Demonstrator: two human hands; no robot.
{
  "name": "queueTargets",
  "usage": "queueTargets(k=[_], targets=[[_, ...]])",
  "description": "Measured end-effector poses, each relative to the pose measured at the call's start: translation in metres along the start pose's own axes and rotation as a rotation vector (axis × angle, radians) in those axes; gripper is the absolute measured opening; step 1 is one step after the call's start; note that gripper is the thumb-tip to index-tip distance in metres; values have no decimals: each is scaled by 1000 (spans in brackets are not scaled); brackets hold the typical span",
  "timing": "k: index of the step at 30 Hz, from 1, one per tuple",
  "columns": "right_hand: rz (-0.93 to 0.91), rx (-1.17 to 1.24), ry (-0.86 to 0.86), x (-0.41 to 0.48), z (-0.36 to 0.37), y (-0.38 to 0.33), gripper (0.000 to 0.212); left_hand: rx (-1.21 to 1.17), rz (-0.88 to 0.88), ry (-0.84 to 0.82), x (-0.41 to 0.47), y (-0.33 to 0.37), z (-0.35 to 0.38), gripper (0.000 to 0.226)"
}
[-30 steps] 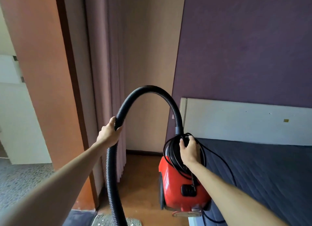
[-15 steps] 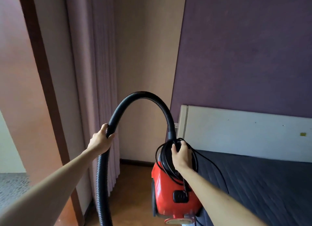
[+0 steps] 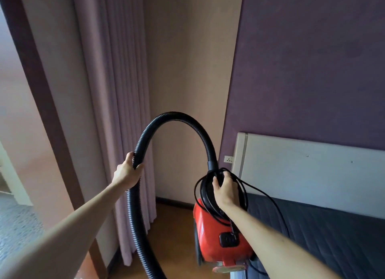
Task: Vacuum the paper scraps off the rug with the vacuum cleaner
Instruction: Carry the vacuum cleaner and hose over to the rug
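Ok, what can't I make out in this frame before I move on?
Head view:
The paper scraps: none in frame; whether the speckled floor far left is the rug cannot be told.
End of the hose, below the left hand: cut off by the bottom edge.
Handle of the vacuum cleaner: covered by the right hand and coiled cord.
Plug of the cord: lost among the dark loops.

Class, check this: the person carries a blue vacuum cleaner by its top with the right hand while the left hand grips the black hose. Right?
Not quite. The head view shows the vacuum cleaner is red, not blue. The right hand does carry it by its top, and the left hand grips the black hose.
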State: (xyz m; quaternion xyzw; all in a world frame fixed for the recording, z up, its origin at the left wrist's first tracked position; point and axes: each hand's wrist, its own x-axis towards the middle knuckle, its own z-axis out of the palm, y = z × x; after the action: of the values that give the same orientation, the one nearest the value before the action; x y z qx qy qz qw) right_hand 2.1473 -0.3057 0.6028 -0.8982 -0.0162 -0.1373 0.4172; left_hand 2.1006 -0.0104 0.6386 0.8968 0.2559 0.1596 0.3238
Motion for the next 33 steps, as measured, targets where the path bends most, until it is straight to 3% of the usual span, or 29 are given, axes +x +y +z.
queueTargets(k=[11, 23, 33], targets=[[-52, 22, -55, 76, 59, 9, 25, 62, -42, 10, 62, 3, 20, 37], [-120, 4, -139, 181, 147, -3, 39, 42, -125, 37, 174, -22, 40, 35], [-184, 5, -209, 250, 219, -19, 33, 126, -160, 56, 241, -43, 42, 35]])
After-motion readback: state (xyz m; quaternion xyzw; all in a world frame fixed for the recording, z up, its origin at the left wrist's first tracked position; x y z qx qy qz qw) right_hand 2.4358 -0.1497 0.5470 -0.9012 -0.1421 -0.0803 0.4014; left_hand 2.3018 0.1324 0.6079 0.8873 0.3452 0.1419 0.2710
